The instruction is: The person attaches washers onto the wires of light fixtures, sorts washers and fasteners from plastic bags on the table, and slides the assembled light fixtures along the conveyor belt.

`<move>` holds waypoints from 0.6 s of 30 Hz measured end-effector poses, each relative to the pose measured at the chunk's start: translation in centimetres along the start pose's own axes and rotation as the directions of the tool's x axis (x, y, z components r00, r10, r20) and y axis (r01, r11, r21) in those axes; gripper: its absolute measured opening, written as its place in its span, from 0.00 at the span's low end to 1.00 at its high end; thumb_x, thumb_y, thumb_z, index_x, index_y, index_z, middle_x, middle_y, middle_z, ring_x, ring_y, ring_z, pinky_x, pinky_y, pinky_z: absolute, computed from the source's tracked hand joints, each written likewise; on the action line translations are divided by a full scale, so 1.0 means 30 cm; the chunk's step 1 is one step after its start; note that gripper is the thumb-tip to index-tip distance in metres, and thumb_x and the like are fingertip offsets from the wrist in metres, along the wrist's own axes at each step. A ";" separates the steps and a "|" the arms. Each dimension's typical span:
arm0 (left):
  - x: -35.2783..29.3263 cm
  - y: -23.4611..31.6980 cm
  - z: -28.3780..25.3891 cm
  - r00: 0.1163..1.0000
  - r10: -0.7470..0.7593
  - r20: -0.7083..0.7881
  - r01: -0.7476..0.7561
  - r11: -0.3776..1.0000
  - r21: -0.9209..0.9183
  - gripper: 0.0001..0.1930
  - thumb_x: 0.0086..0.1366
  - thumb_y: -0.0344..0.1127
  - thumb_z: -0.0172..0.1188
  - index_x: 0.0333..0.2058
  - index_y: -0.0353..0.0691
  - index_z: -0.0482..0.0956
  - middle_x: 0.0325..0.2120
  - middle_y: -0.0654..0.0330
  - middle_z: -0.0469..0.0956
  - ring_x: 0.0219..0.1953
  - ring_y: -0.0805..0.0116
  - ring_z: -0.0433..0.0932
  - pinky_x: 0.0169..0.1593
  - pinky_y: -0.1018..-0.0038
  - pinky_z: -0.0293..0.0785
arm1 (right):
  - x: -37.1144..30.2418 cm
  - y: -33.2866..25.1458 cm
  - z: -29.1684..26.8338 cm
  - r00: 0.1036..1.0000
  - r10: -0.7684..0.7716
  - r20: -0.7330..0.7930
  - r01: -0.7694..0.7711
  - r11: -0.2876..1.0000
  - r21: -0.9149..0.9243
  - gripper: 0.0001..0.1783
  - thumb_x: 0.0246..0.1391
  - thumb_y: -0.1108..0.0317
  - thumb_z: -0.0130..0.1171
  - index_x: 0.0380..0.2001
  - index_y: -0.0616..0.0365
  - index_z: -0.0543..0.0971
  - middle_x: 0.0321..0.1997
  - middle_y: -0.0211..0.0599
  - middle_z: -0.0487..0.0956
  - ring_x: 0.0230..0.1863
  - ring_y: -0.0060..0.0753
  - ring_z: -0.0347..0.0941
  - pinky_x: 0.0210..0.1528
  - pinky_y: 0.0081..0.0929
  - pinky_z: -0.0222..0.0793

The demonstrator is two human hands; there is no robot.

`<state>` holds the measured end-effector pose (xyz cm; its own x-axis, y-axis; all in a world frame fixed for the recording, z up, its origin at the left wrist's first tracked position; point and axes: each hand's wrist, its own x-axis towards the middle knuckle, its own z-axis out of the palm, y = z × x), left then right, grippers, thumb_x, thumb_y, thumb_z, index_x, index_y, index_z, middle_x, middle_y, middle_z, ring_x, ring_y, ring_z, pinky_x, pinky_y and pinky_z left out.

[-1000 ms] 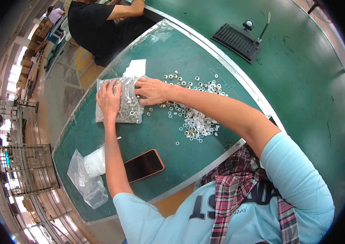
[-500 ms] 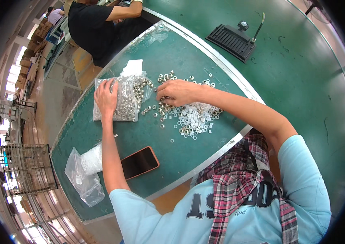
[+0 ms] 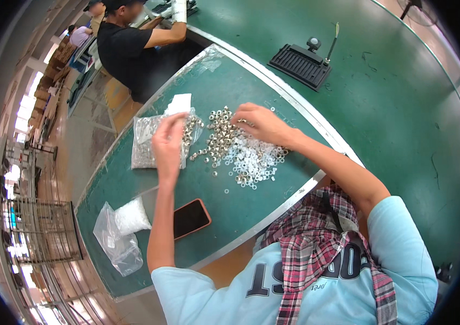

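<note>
- Silver nuts (image 3: pixel 217 142) lie heaped on a green table (image 3: pixel 208 189), mixed at the near right with white rings (image 3: pixel 254 158). The heap's long axis slants from far left to near right.
- Right hand (image 3: pixel 261 123): nearer to the heap, over its far right side, so most of the nuts lie left and near of its fingertips. Its fingers are curled; whether they hold any nuts cannot be told.
- Left hand (image 3: pixel 168 142): over the right part of a clear bag (image 3: pixel 144 151), fingers bent and pointing far and right. Whether it grips the bag or anything else cannot be told.
- More nuts show at the bag's right edge, which faces the heap — only a narrow strip of table lies between. The bag lies flat, left of the heap.
- Writing: the blue shirt (image 3: pixel 200 295) carries large dark letters, partly covered by a plaid cloth (image 3: pixel 298 271).
- No print can be made out on the white slip (image 3: pixel 180 102) at the bag's far edge, nor on the phone (image 3: pixel 192 219), whose dark screen faces up.
</note>
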<state>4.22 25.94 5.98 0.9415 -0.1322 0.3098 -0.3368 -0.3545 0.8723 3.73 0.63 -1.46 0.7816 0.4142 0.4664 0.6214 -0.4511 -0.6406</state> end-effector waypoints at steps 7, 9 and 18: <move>-0.323 0.706 0.304 0.508 0.819 0.266 -0.815 0.557 -0.160 0.10 0.53 0.33 0.58 0.35 0.38 0.79 0.30 0.63 0.75 0.35 0.69 0.76 0.41 0.71 0.73 | -0.182 0.015 -0.170 0.958 0.221 -0.181 -0.215 0.975 0.049 0.09 0.58 0.74 0.56 0.40 0.62 0.81 0.40 0.42 0.81 0.42 0.41 0.77 0.43 0.32 0.72; -0.438 0.766 0.337 0.464 0.835 0.295 -0.827 0.528 -0.193 0.10 0.55 0.33 0.57 0.36 0.39 0.81 0.33 0.64 0.78 0.39 0.71 0.78 0.43 0.71 0.74 | -0.212 -0.011 -0.187 0.942 0.262 -0.208 -0.251 0.965 0.077 0.08 0.58 0.76 0.56 0.39 0.64 0.81 0.38 0.39 0.82 0.41 0.35 0.78 0.46 0.29 0.72; -0.441 0.857 0.345 0.637 0.742 0.212 -0.690 0.670 -0.274 0.18 0.56 0.53 0.57 0.34 0.47 0.85 0.30 0.65 0.80 0.32 0.70 0.79 0.35 0.75 0.76 | -0.532 -0.043 -0.267 0.813 0.320 -0.487 -0.324 0.943 0.079 0.09 0.55 0.74 0.58 0.39 0.59 0.82 0.37 0.42 0.82 0.40 0.41 0.79 0.44 0.33 0.73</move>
<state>-16.94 8.99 20.40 0.3484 -0.5432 0.7639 -0.8736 0.1072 0.4746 -9.10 -11.72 -3.19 0.8608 -0.1929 0.4709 0.3280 -0.4972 -0.8033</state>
